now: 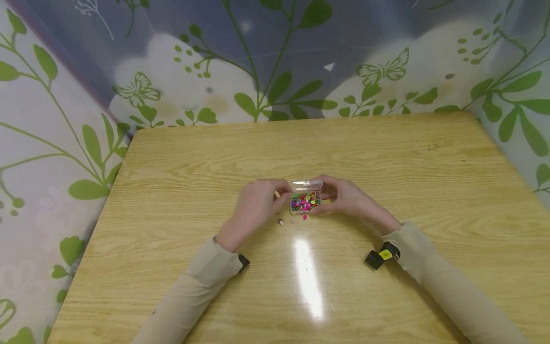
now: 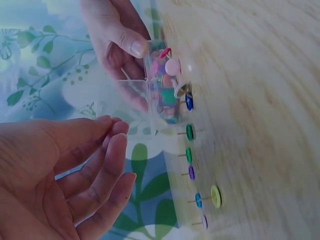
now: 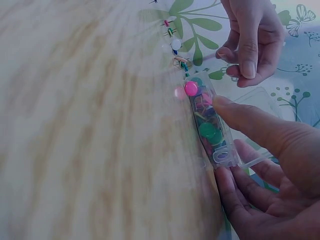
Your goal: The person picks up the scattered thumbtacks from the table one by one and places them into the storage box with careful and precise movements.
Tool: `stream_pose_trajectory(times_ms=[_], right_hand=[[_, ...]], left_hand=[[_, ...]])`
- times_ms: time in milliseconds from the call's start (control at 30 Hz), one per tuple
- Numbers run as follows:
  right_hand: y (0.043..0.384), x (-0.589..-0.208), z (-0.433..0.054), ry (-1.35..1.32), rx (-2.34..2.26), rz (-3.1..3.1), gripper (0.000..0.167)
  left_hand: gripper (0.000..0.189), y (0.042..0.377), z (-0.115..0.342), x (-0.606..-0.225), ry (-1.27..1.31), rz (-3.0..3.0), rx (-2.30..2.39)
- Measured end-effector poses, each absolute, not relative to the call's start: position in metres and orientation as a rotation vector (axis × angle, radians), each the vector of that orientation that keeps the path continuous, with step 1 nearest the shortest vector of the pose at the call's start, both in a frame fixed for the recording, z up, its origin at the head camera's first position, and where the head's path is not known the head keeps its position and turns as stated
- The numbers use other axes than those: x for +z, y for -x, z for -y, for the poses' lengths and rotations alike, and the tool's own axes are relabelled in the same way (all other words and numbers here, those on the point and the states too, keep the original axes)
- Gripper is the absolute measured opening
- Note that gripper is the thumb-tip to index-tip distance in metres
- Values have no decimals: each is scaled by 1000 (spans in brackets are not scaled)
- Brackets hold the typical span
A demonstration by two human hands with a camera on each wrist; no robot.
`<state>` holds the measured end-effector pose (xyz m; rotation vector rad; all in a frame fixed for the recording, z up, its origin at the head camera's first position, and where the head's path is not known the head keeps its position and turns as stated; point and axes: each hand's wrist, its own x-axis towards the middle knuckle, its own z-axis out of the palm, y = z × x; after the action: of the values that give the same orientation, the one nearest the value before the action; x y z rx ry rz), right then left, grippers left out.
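Observation:
A small clear plastic box [image 1: 294, 210] full of colourful thumbtacks [image 1: 306, 202] sits on the table, its hinged lid [image 1: 306, 185] raised at the back. My right hand [image 1: 347, 198] grips the box from the right, thumb at its near side and fingers round the end. At the box's left end is my left hand [image 1: 258, 205], with its thumb and index fingertips close together beside the open lid. Nothing shows between those fingertips in the left wrist view, and the other fingers are loosely bent. A pink thumbtack [image 1: 305, 217] lies just in front of the box.
A white-and-dark thumbtack [image 1: 280, 222] lies near the left hand. Seen low from the left wrist, several loose thumbtacks, including a green one [image 2: 189, 132] and a yellow one [image 2: 216, 196], are scattered on the wooden table [image 1: 193, 157]. Leaf-patterned walls [image 1: 288, 62] rise behind and beside it.

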<state>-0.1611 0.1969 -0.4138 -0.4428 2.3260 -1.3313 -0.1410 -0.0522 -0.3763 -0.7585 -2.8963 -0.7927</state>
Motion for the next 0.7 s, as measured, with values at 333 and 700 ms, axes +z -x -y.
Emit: stream_pose_trajectory(times_ms=[333, 700], right_hand=[[161, -412, -196, 416, -1290, -2354, 70], [160, -411, -196, 421, -1285, -2364, 70]], left_hand=[[12, 143, 82, -370, 595, 2956, -793], [3, 137, 131, -369, 496, 3020, -737]])
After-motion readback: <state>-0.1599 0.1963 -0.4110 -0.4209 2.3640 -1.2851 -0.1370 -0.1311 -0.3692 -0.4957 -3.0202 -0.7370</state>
